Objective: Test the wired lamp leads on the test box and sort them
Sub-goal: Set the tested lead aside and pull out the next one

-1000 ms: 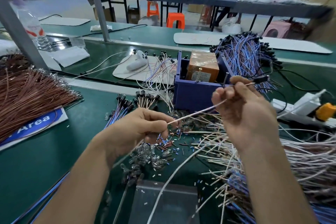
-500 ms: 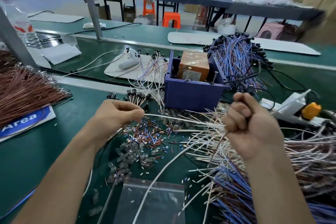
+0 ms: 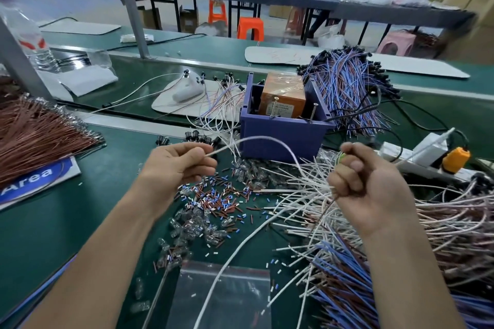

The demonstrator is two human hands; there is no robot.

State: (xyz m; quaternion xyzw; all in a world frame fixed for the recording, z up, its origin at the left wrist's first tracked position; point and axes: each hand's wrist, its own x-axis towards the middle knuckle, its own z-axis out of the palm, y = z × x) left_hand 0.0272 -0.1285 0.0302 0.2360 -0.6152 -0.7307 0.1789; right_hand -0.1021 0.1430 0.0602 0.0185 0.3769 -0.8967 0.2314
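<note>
Lead (image 3: 267, 138) is now bowing into an arch before the test box (image 3: 283, 139); left hand (image 3: 176, 165) is pinching one end, right hand (image 3: 366, 181) is gripping the other. Judged light, springy; ends offering best hold.

**Plastic, glass and metal on a matt green bench**

The flat green bench mat (image 3: 66, 222) looks matt and smooth. The square purple plastic box (image 3: 280, 139) has a dull moulded finish, with thin bright metal pins (image 3: 312, 113) at its rim. The orange-brown carton (image 3: 283, 93) inside it is wrapped in glossy film. The white plastic-sheathed lead (image 3: 263, 137) is smooth with a slight sheen. The small clear glass bulbs (image 3: 192, 230) glint. The flat clear plastic zip bag (image 3: 224, 299) is shiny and creased. The fanned copper-brown wire bundle (image 3: 34, 136) looks matt. The upright grey metal post (image 3: 131, 5) has a satin finish.
</note>
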